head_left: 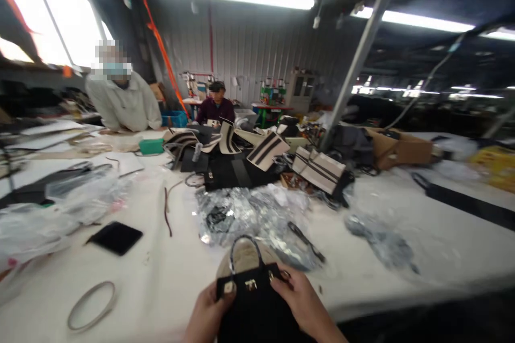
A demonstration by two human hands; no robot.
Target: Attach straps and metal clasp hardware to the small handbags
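At the table's near edge I hold a black handbag (pixel 257 311) with a looped top handle (pixel 246 243) and small gold-coloured metal fittings. My left hand (pixel 209 305) pinches the bag's upper left corner, thumb on its front face by a metal piece. On the upper right corner, my right hand (pixel 300 297) grips with the thumb in front, beside another fitting. A gold-coloured clasp (pixel 250 284) sits between the two thumbs. Behind the handle shows a rounded beige part (pixel 261 254). The bag's lower portion runs out of the frame.
Crumpled clear plastic bags (pixel 257 214) lie just beyond, with a dark slim tool (pixel 306 241) on them. To the left are a black flat square (pixel 116 237) and a tape roll (pixel 92 305). Striped panels (pixel 267 151) pile up further back. Two people are across the table.
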